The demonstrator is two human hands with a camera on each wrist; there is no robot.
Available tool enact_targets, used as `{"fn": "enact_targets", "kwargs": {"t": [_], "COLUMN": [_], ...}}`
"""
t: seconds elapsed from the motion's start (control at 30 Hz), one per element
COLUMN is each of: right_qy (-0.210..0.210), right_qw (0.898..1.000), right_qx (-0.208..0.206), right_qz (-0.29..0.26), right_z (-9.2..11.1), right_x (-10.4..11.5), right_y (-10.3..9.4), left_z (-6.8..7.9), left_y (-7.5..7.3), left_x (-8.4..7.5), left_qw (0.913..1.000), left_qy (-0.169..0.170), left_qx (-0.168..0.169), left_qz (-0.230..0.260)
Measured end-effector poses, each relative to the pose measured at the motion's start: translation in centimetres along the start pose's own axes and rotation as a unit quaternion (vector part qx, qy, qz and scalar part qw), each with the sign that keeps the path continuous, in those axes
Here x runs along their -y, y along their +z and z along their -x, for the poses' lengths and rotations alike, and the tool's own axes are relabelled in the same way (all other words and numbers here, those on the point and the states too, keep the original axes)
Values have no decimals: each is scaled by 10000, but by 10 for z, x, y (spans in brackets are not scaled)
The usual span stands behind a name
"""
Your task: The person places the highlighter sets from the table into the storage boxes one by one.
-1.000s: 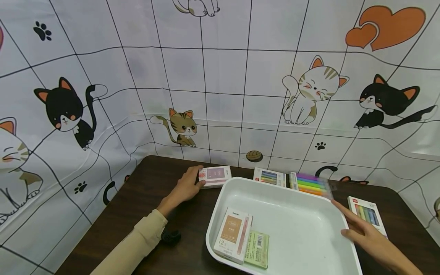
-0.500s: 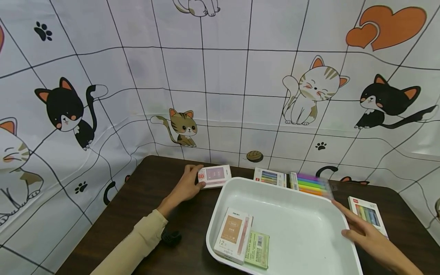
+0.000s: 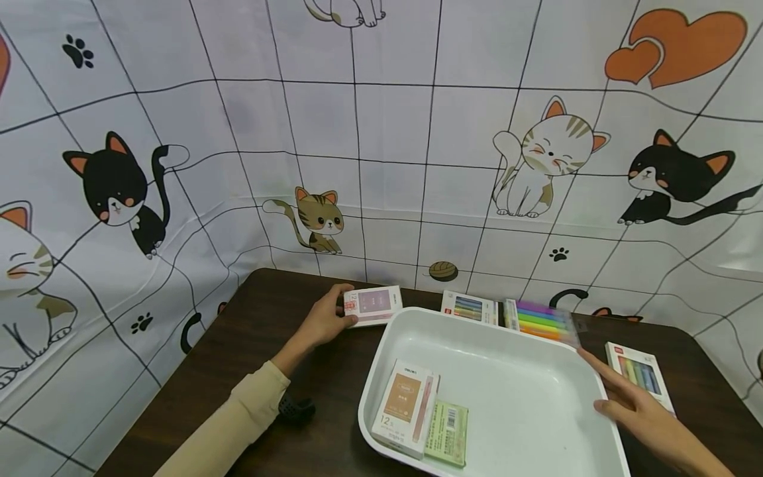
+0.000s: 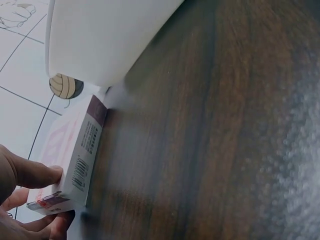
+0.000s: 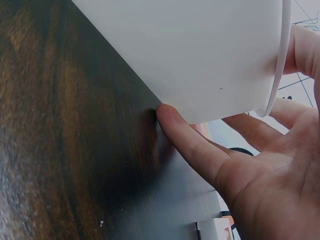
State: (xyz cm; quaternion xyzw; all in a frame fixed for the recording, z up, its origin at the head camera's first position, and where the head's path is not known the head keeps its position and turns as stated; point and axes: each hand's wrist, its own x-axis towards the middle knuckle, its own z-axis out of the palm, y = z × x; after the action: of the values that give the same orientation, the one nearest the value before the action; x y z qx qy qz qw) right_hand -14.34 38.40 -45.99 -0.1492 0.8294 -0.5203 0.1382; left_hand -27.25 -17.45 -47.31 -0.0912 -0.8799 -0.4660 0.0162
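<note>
Lilac-white box [image 3: 374, 303], long axis approx. L-R, L fingers [image 4: 60, 225] round L end, R fingers [image 5: 192, 142] round tray [image 3: 518, 397]

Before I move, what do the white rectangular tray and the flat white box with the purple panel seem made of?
The tray: probably glossy moulded plastic, from its seamless walls and soft highlights; enamel is possible.
The box: likely smooth printed cardboard, from its crisp straight edges and barcode-printed side.
</note>
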Motion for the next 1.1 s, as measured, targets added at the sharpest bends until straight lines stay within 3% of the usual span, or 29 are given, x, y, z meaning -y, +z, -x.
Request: {"fn": "enact_targets", "kwargs": {"t": [0.2, 0.6, 0.9, 1.1], "right_qy": [-72, 44, 195, 151], "right_qw": [10000, 10000, 9998, 9998], "right_qx": [23, 5, 20, 54], "right_qz": [-45, -52, -80, -114], "right_z": [1, 0, 0, 0], "right_x": [0, 2, 3, 2], "right_y": [1, 1, 0, 0], "left_z": [3, 6, 6, 7], "left_y": [-3, -6, -7, -8], "left_x": [-3, -10, -13, -15], "left_qw": [9999, 9949, 9834, 9797], "left_qy": [-86, -424, -560, -570], "left_qx": [-14, -240, -67, 12], "left_qz": [127, 884, 1726, 1920]}}
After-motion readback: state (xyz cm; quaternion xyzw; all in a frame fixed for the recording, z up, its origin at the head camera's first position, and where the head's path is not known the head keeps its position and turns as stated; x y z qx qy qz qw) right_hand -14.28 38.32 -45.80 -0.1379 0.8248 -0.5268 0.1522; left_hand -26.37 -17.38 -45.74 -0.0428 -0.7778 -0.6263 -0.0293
